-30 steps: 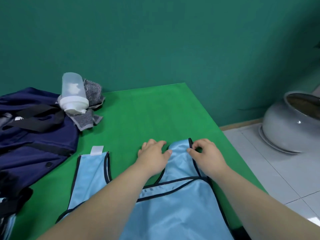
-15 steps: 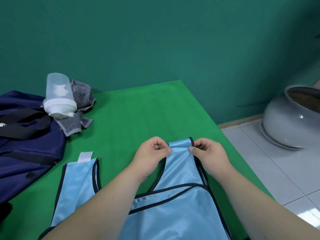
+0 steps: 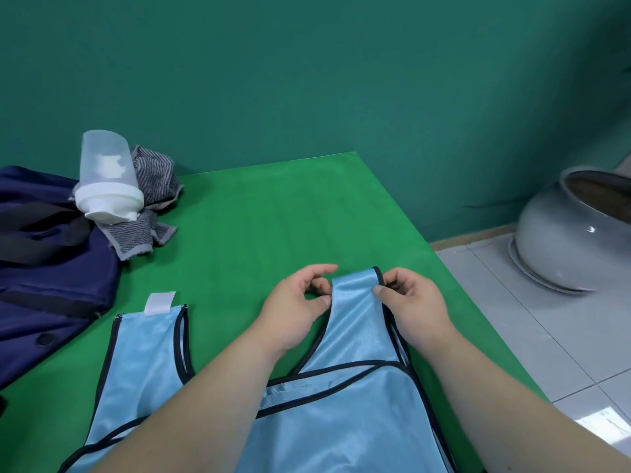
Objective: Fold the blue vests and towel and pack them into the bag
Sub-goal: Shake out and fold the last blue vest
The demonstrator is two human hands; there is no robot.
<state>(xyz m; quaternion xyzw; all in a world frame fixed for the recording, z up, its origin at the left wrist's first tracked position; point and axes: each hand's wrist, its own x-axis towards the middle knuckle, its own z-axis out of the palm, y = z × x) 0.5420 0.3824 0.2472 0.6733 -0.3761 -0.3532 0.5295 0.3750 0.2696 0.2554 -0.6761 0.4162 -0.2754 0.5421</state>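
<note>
A light blue vest (image 3: 341,414) with dark trim lies flat on the green table (image 3: 273,216), its lower part running out of view at the bottom. Its right shoulder strap (image 3: 355,302) points away from me. My left hand (image 3: 293,305) pinches the strap's left edge near the top, with the index finger raised. On the strap's right edge, my right hand (image 3: 413,302) pinches with the thumb on top. The left strap carries a white tab (image 3: 159,302). A grey striped towel (image 3: 150,206) lies crumpled beside the navy bag (image 3: 44,268) at the left.
A translucent plastic bottle (image 3: 106,175) with a white cap leans upside down on the towel and bag. The table's right edge drops to a tiled floor, where a large grey ceramic pot (image 3: 566,240) stands. A teal wall backs the table.
My hands went from lying on the strap's end to pinching its two edges. The left index finger has since lifted off. The view shifted slightly.
</note>
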